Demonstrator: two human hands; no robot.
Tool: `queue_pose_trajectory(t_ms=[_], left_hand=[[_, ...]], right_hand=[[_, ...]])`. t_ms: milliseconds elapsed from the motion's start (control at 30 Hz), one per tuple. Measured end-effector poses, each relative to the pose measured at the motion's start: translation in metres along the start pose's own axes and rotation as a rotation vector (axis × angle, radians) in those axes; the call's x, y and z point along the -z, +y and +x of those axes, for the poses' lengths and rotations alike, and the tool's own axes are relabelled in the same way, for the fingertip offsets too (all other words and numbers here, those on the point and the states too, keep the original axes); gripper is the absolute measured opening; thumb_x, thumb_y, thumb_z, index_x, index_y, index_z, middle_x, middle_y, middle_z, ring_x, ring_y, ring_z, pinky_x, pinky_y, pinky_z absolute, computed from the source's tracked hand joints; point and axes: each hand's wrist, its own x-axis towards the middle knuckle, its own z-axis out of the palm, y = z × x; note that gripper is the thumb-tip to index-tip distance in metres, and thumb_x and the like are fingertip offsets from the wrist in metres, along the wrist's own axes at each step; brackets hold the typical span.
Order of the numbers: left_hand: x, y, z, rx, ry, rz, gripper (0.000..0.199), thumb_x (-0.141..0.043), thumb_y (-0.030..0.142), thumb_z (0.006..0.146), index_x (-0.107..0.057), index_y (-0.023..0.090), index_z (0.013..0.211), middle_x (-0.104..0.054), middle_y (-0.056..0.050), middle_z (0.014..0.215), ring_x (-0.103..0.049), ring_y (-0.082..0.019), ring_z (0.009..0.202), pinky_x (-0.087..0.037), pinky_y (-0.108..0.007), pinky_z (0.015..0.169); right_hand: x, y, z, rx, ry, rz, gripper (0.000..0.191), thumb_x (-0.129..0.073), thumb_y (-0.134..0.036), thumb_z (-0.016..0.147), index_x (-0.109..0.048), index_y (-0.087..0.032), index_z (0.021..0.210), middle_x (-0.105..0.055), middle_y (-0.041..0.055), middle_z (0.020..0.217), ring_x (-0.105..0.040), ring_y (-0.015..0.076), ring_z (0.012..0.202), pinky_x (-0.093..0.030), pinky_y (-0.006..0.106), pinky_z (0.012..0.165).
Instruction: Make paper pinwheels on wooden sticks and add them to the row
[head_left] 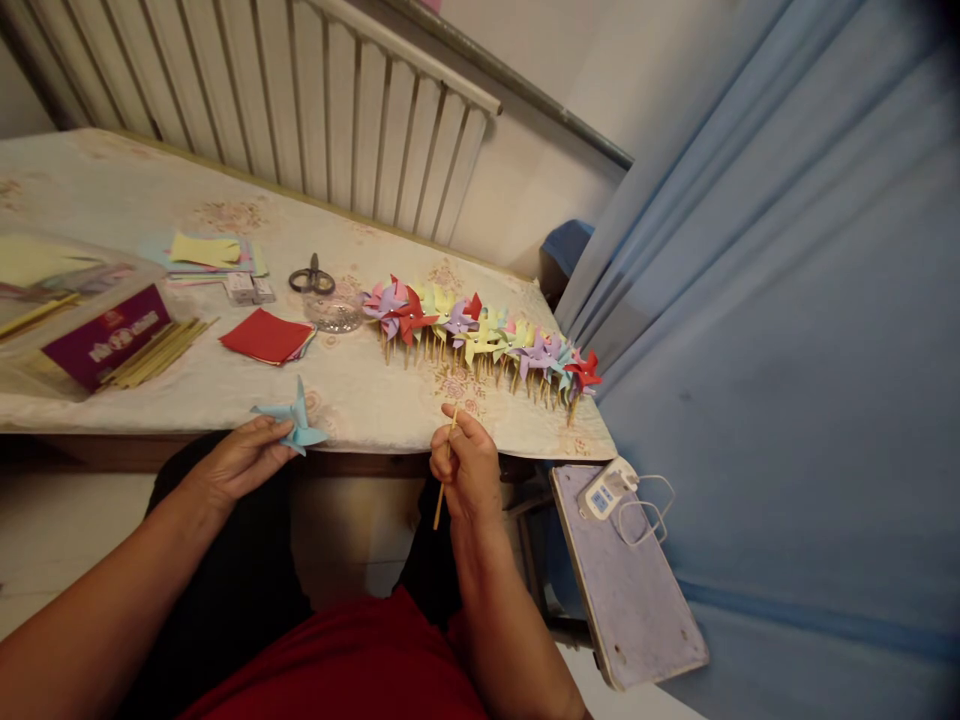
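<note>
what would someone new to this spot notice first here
The crowded row of colourful paper pinwheels along the right part of the floral tablecloth. Next, the light-blue pinwheel head in the left hand and the thin stick in the right hand. The tall blue curtain fills the right side.

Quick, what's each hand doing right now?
Left hand: closed, holding a blue paper pinwheel.
Right hand: closed, holding a thin stick.
</note>
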Motion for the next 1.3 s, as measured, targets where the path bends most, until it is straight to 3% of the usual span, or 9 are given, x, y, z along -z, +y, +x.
queue_pose_trajectory(t_ms=[467,567,667,767,900,1000,1167,1300], left_hand=[[-0.002,0.001,-0.002,0.006,-0.004,0.007,0.018,-0.086,0.005,0.056,-0.072,0.006,0.067,-0.069,-0.008,0.061,-0.063,-0.015,0.051,-0.058,-0.024,0.051],[-0.006,0.003,-0.004,0.019,0.008,0.017,0.016,-0.084,0.004,0.057,-0.071,0.007,0.065,-0.068,-0.008,0.059,-0.062,-0.015,0.049,-0.057,-0.023,0.05],[-0.011,0.006,-0.007,0.044,0.033,0.014,0.012,-0.081,0.001,0.061,-0.07,0.008,0.064,-0.068,-0.008,0.058,-0.062,-0.016,0.049,-0.056,-0.023,0.049],[-0.012,0.005,-0.008,0.051,0.038,0.007,0.011,-0.077,0.0,0.066,-0.07,0.009,0.064,-0.068,-0.008,0.06,-0.063,-0.015,0.05,-0.056,-0.022,0.052],[-0.007,0.002,-0.006,0.038,0.014,-0.03,0.011,-0.08,0.001,0.064,-0.072,0.008,0.07,-0.071,-0.01,0.065,-0.065,-0.016,0.055,-0.057,-0.023,0.056],[-0.005,0.002,-0.005,0.043,0.002,-0.032,0.013,-0.083,0.003,0.063,-0.072,0.007,0.069,-0.071,-0.011,0.066,-0.066,-0.017,0.056,-0.057,-0.024,0.058],[-0.008,0.004,-0.007,0.05,0.009,-0.04,0.013,-0.083,0.002,0.062,-0.073,0.008,0.067,-0.071,-0.01,0.064,-0.066,-0.017,0.058,-0.058,-0.024,0.06],[-0.011,0.005,-0.009,0.043,0.001,-0.041,0.011,-0.082,0.002,0.064,-0.073,0.008,0.068,-0.072,-0.01,0.065,-0.066,-0.017,0.059,-0.058,-0.024,0.06]], right_hand=[[0.003,0.001,0.0,-0.023,-0.036,0.044,0.031,-0.059,-0.021,0.072,-0.06,-0.017,0.103,-0.055,-0.0106,0.056,-0.02,0.0013,0.031,-0.011,0.017,0.034],[0.007,0.005,0.004,0.019,0.031,0.031,0.025,-0.06,-0.023,0.072,-0.059,-0.018,0.096,-0.054,-0.011,0.054,-0.029,0.0032,0.031,-0.02,0.017,0.034],[0.016,0.01,0.013,0.082,0.125,0.011,0.018,-0.064,-0.029,0.072,-0.058,-0.019,0.086,-0.059,-0.0071,0.059,-0.052,0.0078,0.044,-0.041,0.02,0.044],[0.03,0.015,0.026,0.159,0.245,-0.083,0.02,-0.068,-0.034,0.073,-0.061,-0.017,0.079,-0.065,-0.0019,0.073,-0.062,0.0099,0.066,-0.049,0.022,0.062],[0.052,0.022,0.055,0.283,0.333,-0.26,0.021,-0.065,-0.035,0.074,-0.067,-0.016,0.084,-0.056,-0.0074,0.061,-0.046,0.0056,0.054,-0.038,0.017,0.052],[0.067,0.03,0.081,0.247,0.312,-0.238,0.024,-0.067,-0.037,0.072,-0.065,-0.015,0.084,-0.056,-0.0077,0.058,-0.049,0.0059,0.052,-0.041,0.017,0.05],[0.087,0.047,0.118,0.169,0.454,-0.413,0.021,-0.066,-0.036,0.077,-0.055,-0.017,0.076,-0.059,-0.0045,0.058,-0.06,0.0103,0.056,-0.055,0.025,0.061],[0.104,0.055,0.135,0.146,0.484,-0.577,0.017,-0.062,-0.029,0.079,-0.051,-0.019,0.071,-0.056,-0.0048,0.055,-0.061,0.0129,0.056,-0.055,0.028,0.061]])
